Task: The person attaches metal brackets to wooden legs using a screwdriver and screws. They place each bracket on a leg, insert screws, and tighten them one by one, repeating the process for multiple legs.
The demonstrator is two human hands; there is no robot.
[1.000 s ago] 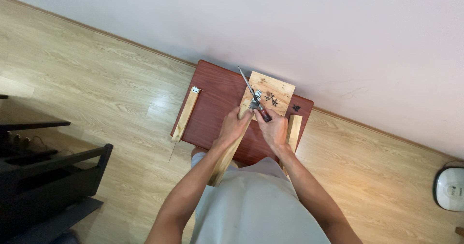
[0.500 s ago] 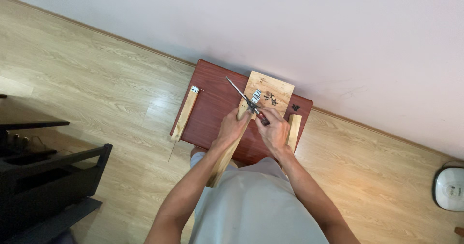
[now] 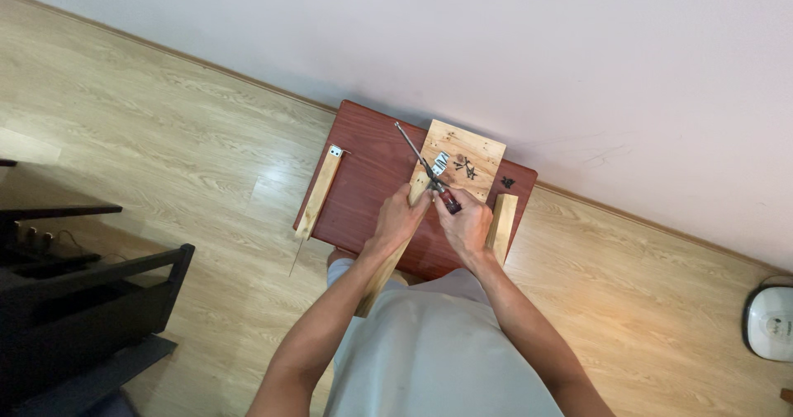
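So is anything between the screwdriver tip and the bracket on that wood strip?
Nothing visible blocks it. The right hand holds the screwdriver, its shaft angled up-left away from the bracket; the left hand grips the wood strip below.

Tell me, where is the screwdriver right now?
In the head view, the screwdriver is in the right hand over the red-brown table, its shaft slanting up-left across the square wooden board, beside the left hand.
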